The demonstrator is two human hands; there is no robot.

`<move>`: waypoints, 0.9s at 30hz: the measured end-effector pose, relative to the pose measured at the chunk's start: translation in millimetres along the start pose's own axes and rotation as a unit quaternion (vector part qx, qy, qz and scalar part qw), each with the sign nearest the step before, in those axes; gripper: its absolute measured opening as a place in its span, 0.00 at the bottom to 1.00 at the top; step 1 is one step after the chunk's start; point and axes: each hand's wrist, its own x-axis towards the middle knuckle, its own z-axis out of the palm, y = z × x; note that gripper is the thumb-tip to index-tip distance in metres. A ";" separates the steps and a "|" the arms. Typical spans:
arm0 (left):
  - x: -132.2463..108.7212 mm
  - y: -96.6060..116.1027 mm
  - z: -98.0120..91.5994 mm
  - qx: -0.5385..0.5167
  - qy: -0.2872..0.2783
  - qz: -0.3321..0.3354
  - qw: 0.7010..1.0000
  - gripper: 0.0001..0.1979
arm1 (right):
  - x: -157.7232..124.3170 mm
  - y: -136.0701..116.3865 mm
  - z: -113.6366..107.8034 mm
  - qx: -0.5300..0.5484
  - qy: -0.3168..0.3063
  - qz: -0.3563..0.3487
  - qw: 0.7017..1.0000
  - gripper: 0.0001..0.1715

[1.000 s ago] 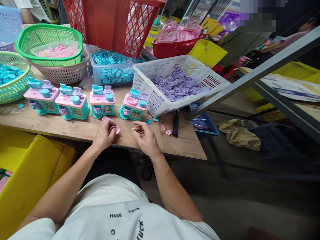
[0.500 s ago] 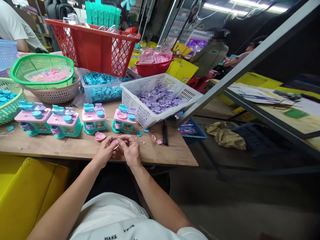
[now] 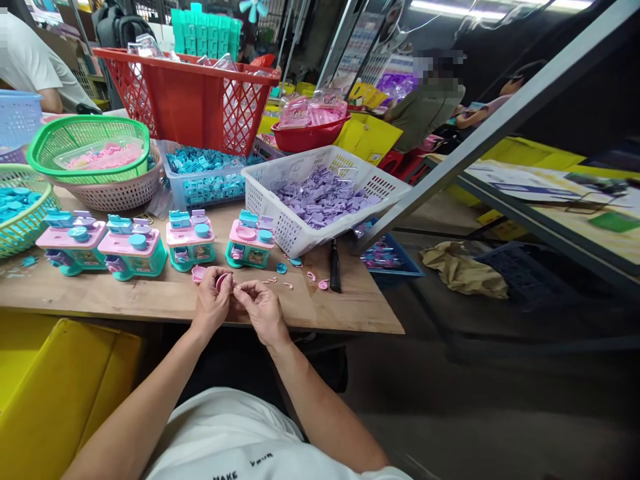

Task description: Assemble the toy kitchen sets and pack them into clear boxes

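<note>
My left hand [image 3: 213, 303] is closed around a small pink toy bowl [image 3: 221, 282], tilted on edge between thumb and fingers. Beside it, my right hand [image 3: 262, 311] makes a pinch near the bowl's edge; whatever sits between those fingertips is too small to make out. Another pink bowl [image 3: 199, 273] rests on the wooden table [image 3: 140, 293] just behind my left hand. Several pink and teal toy kitchens [image 3: 190, 241] stand in a row beyond. To the right lie small pink hook-shaped pieces [image 3: 289, 286], a teal disc [image 3: 281, 268] and a pink round piece [image 3: 323, 285].
A black-handled tool [image 3: 335, 267] lies beside a white basket [image 3: 280, 217] of purple parts. Behind are a bin of blue parts [image 3: 205, 183], a green basket [image 3: 37, 143] and a tall red basket [image 3: 185, 100]. A slanted metal post [image 3: 480, 133] crosses the right side.
My hands have drawn slightly apart. The pink bowl has turned up on edge in my left hand, and my right fingertips have shifted right. The view has shifted a little.
</note>
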 end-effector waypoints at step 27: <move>-12.8 -1.4 9.3 0.060 -0.018 0.022 0.998 0.06 | -0.3 -25.3 -13.6 -0.230 -0.003 -0.146 0.962 0.14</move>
